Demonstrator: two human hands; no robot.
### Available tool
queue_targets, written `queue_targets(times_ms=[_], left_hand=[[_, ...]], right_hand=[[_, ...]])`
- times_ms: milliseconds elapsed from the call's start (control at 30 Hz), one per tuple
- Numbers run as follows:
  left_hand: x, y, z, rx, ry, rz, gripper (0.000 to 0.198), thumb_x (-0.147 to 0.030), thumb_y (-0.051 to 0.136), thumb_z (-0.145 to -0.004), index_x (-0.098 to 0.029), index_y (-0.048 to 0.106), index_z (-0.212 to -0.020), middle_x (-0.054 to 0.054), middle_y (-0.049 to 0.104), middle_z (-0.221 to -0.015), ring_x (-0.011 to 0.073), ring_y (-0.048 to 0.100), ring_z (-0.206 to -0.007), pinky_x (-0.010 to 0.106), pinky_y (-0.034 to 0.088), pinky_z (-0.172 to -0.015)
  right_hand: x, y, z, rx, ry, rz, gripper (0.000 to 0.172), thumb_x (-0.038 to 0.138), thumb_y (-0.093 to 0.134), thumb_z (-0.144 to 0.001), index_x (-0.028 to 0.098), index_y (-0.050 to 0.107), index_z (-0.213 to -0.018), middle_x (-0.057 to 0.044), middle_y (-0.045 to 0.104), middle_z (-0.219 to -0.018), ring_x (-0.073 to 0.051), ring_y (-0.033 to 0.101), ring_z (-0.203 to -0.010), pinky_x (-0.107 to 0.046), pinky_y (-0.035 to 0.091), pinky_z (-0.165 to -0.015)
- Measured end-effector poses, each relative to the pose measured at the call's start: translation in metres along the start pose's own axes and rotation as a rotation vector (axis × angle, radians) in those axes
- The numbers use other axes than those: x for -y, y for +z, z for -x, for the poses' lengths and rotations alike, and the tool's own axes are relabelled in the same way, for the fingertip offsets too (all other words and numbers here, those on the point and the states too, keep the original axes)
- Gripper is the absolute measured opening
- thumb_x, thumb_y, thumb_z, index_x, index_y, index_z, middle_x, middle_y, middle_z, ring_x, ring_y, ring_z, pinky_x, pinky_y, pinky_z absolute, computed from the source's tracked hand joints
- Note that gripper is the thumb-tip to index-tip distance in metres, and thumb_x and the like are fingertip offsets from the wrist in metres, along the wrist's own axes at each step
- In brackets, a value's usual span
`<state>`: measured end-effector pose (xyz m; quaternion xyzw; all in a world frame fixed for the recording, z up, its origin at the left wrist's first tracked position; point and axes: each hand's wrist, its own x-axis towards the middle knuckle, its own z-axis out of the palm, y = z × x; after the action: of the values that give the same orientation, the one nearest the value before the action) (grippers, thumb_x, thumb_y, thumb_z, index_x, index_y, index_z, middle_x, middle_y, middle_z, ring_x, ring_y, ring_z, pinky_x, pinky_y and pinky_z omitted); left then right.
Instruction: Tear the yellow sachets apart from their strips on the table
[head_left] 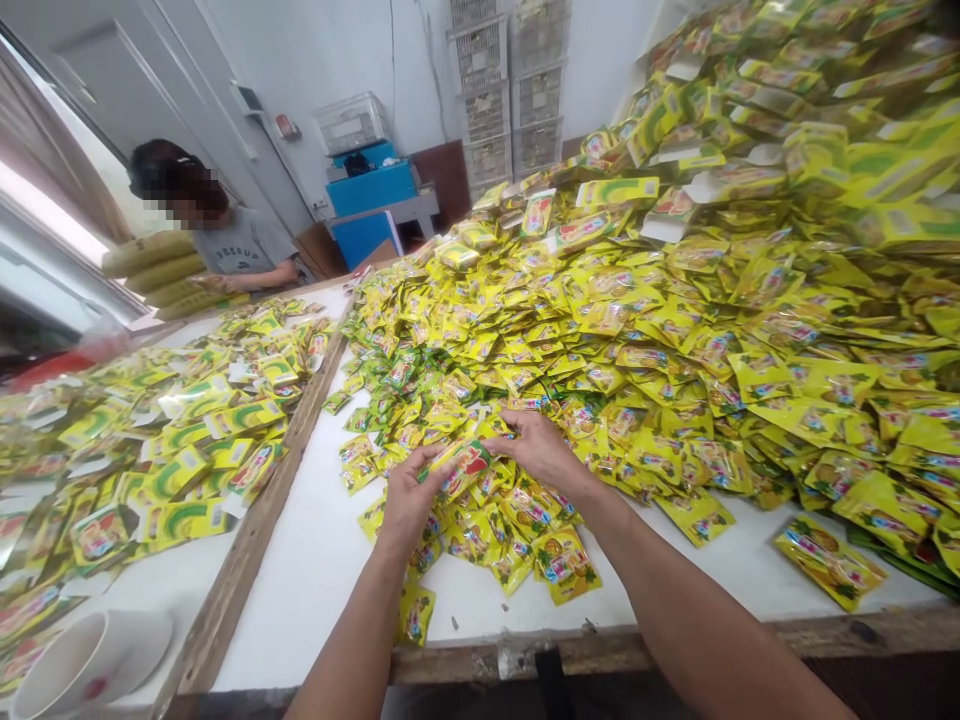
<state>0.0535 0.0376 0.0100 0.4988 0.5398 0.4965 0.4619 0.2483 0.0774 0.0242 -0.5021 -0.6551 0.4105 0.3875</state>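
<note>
Between my two hands is a small green and yellow printed carton (469, 464), held over the near edge of a heap of sachets. My left hand (411, 492) grips its left end, thumb along the front. At the other end, the fingers of my right hand (534, 446) are pinched together at the carton's edge; whether a sachet is also in them I cannot make out. Yellow sachets (564, 562) with colourful lettering lie just below my hands. Some greener sachets (396, 372) are mixed into the heap behind them.
A large pile of yellow sachets (675, 350) rises to the right, with cartons (616, 192) on top. Left of a wooden divider (279, 480) lie more cartons (184, 470) and a white cup (90, 655). A person (244, 245) sits at the far left. Stacked crates (484, 100) stand behind.
</note>
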Motion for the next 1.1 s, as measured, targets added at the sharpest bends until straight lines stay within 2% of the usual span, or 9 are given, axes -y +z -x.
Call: queue_targets(times_ms=[67, 133, 333, 433, 533, 600, 733, 967, 1100], left_hand=[[0.001, 0.000, -0.001, -0.001, -0.029, 0.041, 0.030, -0.038, 0.075, -0.066, -0.017, 0.070, -0.087, 0.004, 0.071, -0.090, 0.0180, 0.063, -0.082, 0.027, 0.048, -0.077], [0.002, 0.000, -0.003, -0.023, -0.085, 0.123, 0.033, -0.038, 0.076, -0.063, -0.017, 0.070, -0.089, 0.005, 0.071, -0.091, 0.0183, 0.065, -0.080, 0.029, 0.049, -0.075], [-0.001, 0.002, -0.002, -0.035, -0.233, 0.369, 0.039, -0.033, 0.081, -0.057, -0.015, 0.069, -0.090, 0.006, 0.073, -0.085, 0.0185, 0.067, -0.073, 0.030, 0.053, -0.072], [-0.006, 0.002, -0.001, -0.021, -0.281, 0.476, 0.038, -0.029, 0.082, -0.056, -0.014, 0.068, -0.088, 0.005, 0.073, -0.077, 0.0167, 0.067, -0.065, 0.028, 0.054, -0.067], [-0.010, 0.001, 0.000, -0.025, -0.302, 0.527, 0.038, -0.026, 0.083, -0.054, -0.014, 0.068, -0.086, 0.005, 0.073, -0.076, 0.0171, 0.068, -0.065, 0.028, 0.055, -0.068], [-0.011, 0.000, 0.000, -0.021, -0.316, 0.543, 0.038, -0.026, 0.083, -0.054, -0.014, 0.068, -0.087, 0.006, 0.074, -0.077, 0.0177, 0.068, -0.066, 0.028, 0.055, -0.068], [-0.010, 0.001, 0.001, 0.000, -0.313, 0.532, 0.034, -0.026, 0.082, -0.057, -0.013, 0.069, -0.086, 0.006, 0.073, -0.076, 0.0161, 0.067, -0.064, 0.026, 0.055, -0.065], [-0.006, 0.000, -0.001, -0.071, -0.312, 0.503, 0.032, -0.028, 0.082, -0.057, -0.014, 0.068, -0.082, 0.004, 0.071, -0.067, 0.0158, 0.065, -0.057, 0.026, 0.053, -0.058], [-0.006, 0.001, 0.000, -0.088, -0.289, 0.412, 0.032, -0.030, 0.082, -0.055, -0.015, 0.068, -0.080, 0.002, 0.071, -0.066, 0.0150, 0.065, -0.058, 0.026, 0.052, -0.061]], right_hand=[[0.000, 0.000, -0.001, 0.002, 0.006, -0.125, 0.026, 0.043, 0.063, -0.070, 0.018, 0.062, -0.074, 0.000, 0.061, -0.071, -0.016, 0.055, -0.068, -0.026, 0.040, -0.062], [0.002, 0.001, -0.002, -0.074, 0.007, -0.183, 0.028, 0.042, 0.063, -0.069, 0.018, 0.063, -0.082, -0.002, 0.064, -0.077, -0.017, 0.057, -0.072, -0.028, 0.043, -0.065], [0.006, 0.010, 0.002, -0.223, -0.105, -0.037, 0.019, 0.039, 0.066, -0.070, 0.020, 0.066, -0.069, -0.004, 0.066, -0.083, -0.020, 0.059, -0.085, -0.034, 0.044, -0.081], [0.001, 0.014, 0.001, -0.253, 0.006, -0.193, 0.027, 0.045, 0.068, -0.066, 0.019, 0.065, -0.072, -0.005, 0.065, -0.080, -0.020, 0.060, -0.078, -0.033, 0.047, -0.074], [-0.001, 0.018, 0.000, -0.177, 0.098, -0.349, 0.033, 0.049, 0.070, -0.061, 0.018, 0.063, -0.070, -0.005, 0.067, -0.075, -0.020, 0.062, -0.072, -0.032, 0.048, -0.069], [0.000, 0.021, 0.000, -0.154, 0.096, -0.384, 0.032, 0.048, 0.071, -0.060, 0.018, 0.063, -0.067, -0.007, 0.069, -0.085, -0.022, 0.065, -0.082, -0.033, 0.049, -0.075], [0.003, 0.030, 0.004, -0.242, 0.114, -0.398, 0.033, 0.049, 0.073, -0.058, 0.018, 0.067, -0.067, -0.011, 0.067, -0.108, -0.027, 0.061, -0.103, -0.035, 0.048, -0.086], [0.012, 0.032, 0.011, -0.048, 0.036, -0.250, 0.036, 0.053, 0.058, -0.076, 0.021, 0.072, -0.069, -0.008, 0.071, -0.098, -0.026, 0.046, -0.125, -0.038, 0.033, -0.103], [0.016, 0.035, 0.015, 0.089, 0.032, -0.187, 0.035, 0.052, 0.064, -0.070, 0.019, 0.073, -0.077, -0.005, 0.070, -0.094, -0.026, 0.057, -0.106, -0.035, 0.043, -0.090]])
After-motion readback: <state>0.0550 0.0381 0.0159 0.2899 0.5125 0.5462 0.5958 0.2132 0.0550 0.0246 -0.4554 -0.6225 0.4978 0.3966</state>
